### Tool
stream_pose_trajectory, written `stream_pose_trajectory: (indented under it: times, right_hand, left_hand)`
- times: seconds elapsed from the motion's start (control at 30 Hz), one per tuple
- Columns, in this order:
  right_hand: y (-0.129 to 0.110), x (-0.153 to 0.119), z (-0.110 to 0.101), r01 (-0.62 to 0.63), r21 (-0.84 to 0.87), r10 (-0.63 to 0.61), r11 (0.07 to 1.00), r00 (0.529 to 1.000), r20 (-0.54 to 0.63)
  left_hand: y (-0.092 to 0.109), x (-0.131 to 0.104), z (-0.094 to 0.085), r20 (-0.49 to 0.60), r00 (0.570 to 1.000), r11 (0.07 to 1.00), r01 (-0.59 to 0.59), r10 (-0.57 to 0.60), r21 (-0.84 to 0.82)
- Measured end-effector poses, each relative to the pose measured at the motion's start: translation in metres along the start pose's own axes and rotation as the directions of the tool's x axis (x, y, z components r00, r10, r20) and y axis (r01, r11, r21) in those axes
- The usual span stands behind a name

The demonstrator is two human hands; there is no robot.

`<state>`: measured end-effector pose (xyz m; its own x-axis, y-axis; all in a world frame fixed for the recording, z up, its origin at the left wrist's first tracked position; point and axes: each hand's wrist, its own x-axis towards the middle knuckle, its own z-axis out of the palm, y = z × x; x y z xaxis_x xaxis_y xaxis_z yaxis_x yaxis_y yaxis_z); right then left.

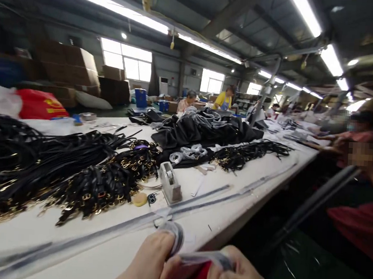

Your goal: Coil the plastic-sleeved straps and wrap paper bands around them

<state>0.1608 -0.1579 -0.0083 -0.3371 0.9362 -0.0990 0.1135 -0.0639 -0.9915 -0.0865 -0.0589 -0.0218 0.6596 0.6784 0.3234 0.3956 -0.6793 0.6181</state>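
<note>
At the table's near edge, my left hand [154, 255] is closed around a dark strap in a clear plastic sleeve [177, 235], which loops up over the fingers. A stretch of the sleeved strap runs across to my right hand [240, 271], whose fingers pinch it. Something red shows below, between the hands. Just beyond them, long plastic-sleeved straps [105, 233] lie across the white table [81, 259]. A grey tape dispenser [170, 187] stands behind these, with small black-handled scissors [151, 198] and a round yellow item [140, 200] beside it.
Black straps with gold hardware [98, 189] are heaped on the left. Black bags [206, 130] with grey cords are piled farther back. A co-worker [363, 146] is at the right, holding a long strip. More people, cartons [67, 65] and a red bag [41, 104] appear beyond.
</note>
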Motion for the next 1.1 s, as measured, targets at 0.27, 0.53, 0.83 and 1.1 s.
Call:
stream_pose_trajectory:
  times: [0.27,0.53,0.83,1.1]
  right_hand:
    - [0.005,0.027,-0.003,0.027,-0.137,-0.052,0.990,0.982,-0.180]
    - [0.028,0.020,0.020,-0.018,-0.128,0.041,0.992,0.983,0.178]
    - [0.026,0.005,-0.010,-0.106,-0.057,0.106,0.993,0.994,0.008]
    - [0.029,0.007,-0.016,0.023,-0.363,0.034,0.931,0.988,0.148]
  left_hand:
    - [0.038,-0.009,-0.022,0.436,0.834,0.824,0.486,-0.337,-0.291]
    - [0.019,0.002,-0.011,0.463,0.819,0.922,0.387,-0.338,-0.010]
    - [0.038,0.015,-0.025,0.527,0.818,0.960,0.106,-0.233,0.260]
    - [0.039,0.013,-0.019,0.676,0.724,0.988,0.043,-0.135,0.151]
